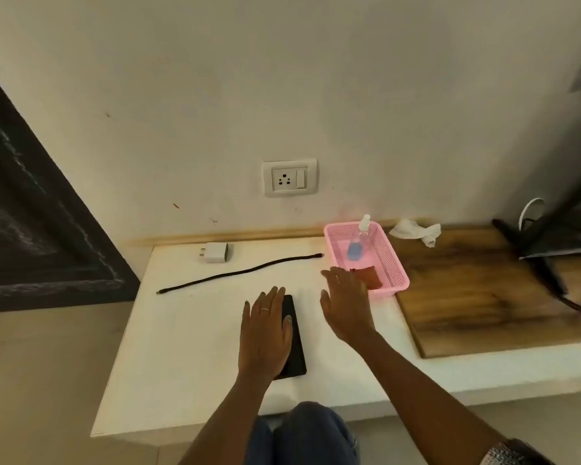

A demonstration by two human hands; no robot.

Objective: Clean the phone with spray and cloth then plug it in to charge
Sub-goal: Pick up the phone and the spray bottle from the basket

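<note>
A black phone [295,347] lies flat on the white counter [188,330]. My left hand [265,333] rests flat on its left side, fingers spread, covering part of it. My right hand [346,303] hovers open between the phone and a pink basket [391,260], fingers pointing towards the basket. Inside the basket stand a clear spray bottle [359,241] with blue liquid and a reddish-brown cloth [369,276]. A white charger adapter [215,252] and a loose black cable [242,271] lie at the back of the counter. A wall socket [289,177] is above them.
A crumpled white tissue [415,229] lies behind the basket on a wooden board [483,297]. A dark stand with black cords [557,250] occupies the far right. A dark panel [31,213] is at the left. My knee in jeans [309,434] is below the counter edge.
</note>
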